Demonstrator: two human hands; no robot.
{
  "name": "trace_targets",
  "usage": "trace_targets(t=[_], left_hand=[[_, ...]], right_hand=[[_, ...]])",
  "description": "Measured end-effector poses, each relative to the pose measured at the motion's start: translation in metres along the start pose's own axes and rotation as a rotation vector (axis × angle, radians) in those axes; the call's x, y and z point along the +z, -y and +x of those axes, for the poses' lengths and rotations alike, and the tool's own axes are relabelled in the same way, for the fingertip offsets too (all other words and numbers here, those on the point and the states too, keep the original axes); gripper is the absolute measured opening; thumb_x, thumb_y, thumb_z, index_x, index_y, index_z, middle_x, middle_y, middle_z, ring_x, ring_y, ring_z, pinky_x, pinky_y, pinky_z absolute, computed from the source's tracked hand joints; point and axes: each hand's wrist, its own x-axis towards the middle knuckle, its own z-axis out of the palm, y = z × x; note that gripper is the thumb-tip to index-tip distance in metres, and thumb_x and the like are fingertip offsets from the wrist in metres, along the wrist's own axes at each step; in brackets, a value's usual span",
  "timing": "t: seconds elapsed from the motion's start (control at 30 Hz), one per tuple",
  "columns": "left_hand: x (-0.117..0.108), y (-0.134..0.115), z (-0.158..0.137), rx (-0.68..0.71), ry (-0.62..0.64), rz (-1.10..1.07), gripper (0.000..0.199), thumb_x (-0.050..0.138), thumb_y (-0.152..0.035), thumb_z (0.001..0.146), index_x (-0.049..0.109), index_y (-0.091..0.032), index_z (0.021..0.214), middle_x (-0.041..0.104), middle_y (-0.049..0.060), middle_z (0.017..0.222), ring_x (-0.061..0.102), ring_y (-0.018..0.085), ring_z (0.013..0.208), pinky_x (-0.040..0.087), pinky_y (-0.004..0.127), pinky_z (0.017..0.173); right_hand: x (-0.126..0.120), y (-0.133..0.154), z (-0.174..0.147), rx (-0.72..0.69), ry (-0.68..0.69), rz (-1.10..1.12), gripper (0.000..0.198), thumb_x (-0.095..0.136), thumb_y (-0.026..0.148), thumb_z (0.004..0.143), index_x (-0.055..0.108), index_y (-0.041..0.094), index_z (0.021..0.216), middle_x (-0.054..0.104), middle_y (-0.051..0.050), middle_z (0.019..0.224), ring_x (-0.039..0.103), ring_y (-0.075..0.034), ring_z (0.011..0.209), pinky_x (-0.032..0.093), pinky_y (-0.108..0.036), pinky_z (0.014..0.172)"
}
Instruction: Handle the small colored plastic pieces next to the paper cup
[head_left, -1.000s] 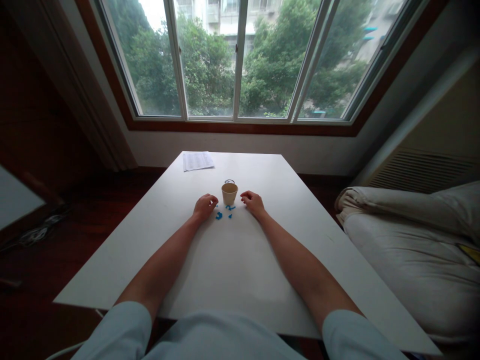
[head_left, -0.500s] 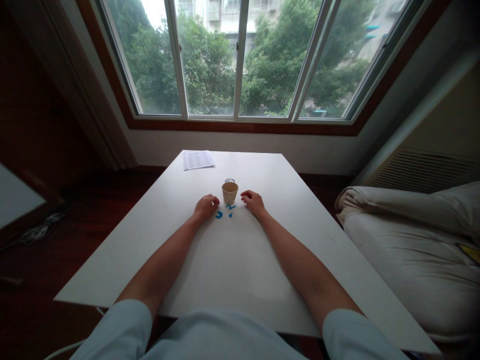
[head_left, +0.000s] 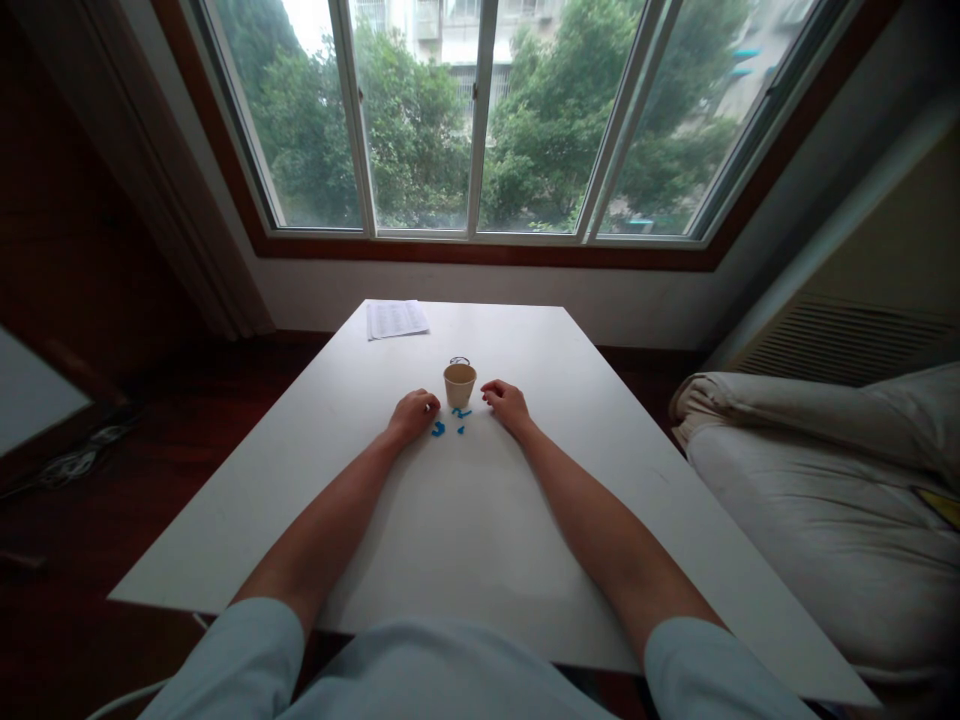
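Note:
A brown paper cup [head_left: 460, 386] stands upright on the white table between my hands. My left hand [head_left: 414, 414] lies left of the cup, its fingers loosely curled and a little apart, with nothing visible in them. On the cup's other side, my right hand [head_left: 508, 404] rests with fingers half bent and apart, also holding nothing. Neither hand touches the cup. Several small blue pieces lie in front of it: a curved blue piece [head_left: 438, 429] close to my left hand, a tiny blue piece [head_left: 461, 430], and thin blue pieces [head_left: 462, 412] near the cup's base.
Behind the cup sits a thin dark looped item [head_left: 460, 360], too small to name. Printed sheets of paper [head_left: 397, 320] lie at the table's far left corner. The white table [head_left: 465, 540] reaches toward a window. A pale covered sofa [head_left: 810, 500] stands to the right.

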Motion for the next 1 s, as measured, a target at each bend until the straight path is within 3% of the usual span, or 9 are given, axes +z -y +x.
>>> trace_targets(t=[0.53,1.0], left_hand=[[0.004,0.002,0.000,0.015,-0.009,-0.004,0.021,0.056,-0.015,0.087,0.074,-0.022,0.097,0.064,0.005,0.092,0.063,0.015,0.082,0.048,0.027,0.078],[-0.001,-0.005,0.000,-0.007,0.004,0.050,0.020,0.054,-0.015,0.087,0.073,-0.021,0.089,0.064,0.006,0.093,0.062,0.018,0.084,0.046,0.028,0.078]], right_hand=[[0.000,-0.002,0.001,0.003,0.011,0.001,0.025,0.053,0.027,0.080,0.072,0.021,0.094,0.071,-0.001,0.080,0.062,-0.012,0.070,0.049,-0.022,0.065],[0.001,-0.002,0.001,0.004,0.008,-0.017,0.025,0.053,0.027,0.080,0.072,0.022,0.094,0.071,0.000,0.080,0.062,-0.012,0.069,0.049,-0.021,0.064]])
